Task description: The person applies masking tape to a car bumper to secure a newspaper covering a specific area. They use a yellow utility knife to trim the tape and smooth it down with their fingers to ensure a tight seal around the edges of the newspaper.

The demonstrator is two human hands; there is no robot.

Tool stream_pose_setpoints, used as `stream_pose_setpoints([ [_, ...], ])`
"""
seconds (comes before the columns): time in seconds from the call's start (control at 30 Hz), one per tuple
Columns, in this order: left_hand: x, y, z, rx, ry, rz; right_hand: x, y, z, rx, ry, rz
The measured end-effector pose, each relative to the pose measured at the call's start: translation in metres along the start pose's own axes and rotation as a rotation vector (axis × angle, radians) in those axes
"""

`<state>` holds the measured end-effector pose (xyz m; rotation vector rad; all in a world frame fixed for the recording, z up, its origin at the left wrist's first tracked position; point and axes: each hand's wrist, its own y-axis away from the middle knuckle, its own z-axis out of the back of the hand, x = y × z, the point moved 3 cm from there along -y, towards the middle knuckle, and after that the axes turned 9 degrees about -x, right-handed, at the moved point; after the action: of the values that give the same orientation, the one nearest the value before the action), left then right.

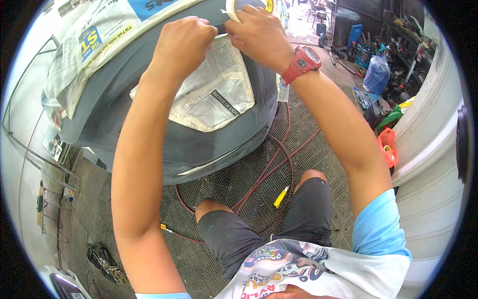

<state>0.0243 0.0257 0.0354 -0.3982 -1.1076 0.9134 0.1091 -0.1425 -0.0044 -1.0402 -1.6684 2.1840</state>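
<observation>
My right hand [261,35], with a red wristwatch [302,64] on its wrist, is closed around a cream roll of masking tape [231,10]. Close to its left, my left hand [185,41] is curled shut, knuckles up; whatever its fingers pinch is hidden. Both hands are held up in front of a dull dark-grey car body [224,149]. Below and between them, newspaper sheets [209,102] edged with pale tape cover a recessed panel. More newspaper [107,37] drapes the upper left of the car.
Red hoses [264,174] cross the ribbed floor mat [194,174] by my knees, near a yellow tag [280,198]. A blue plastic bag [377,74], an orange bag [388,147] and workshop clutter line the right wall. Coiled cables [105,262] lie at the lower left.
</observation>
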Motion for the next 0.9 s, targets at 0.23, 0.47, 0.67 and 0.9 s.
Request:
stream_pose_setpoints([
  [0.23,-0.002,-0.005,-0.001,0.055,-0.014,0.039,-0.002,0.001,-0.001,0.000,-0.008,-0.033],
  [0.47,-0.001,-0.008,-0.003,0.080,-0.042,0.041,0.000,0.002,-0.002,0.023,-0.019,-0.046],
  [0.67,0.000,-0.006,0.000,0.075,-0.013,0.061,0.001,0.000,-0.003,-0.010,-0.007,-0.050],
  [0.9,0.000,0.002,0.003,0.043,0.003,0.065,0.006,-0.004,-0.007,-0.014,0.018,-0.013],
])
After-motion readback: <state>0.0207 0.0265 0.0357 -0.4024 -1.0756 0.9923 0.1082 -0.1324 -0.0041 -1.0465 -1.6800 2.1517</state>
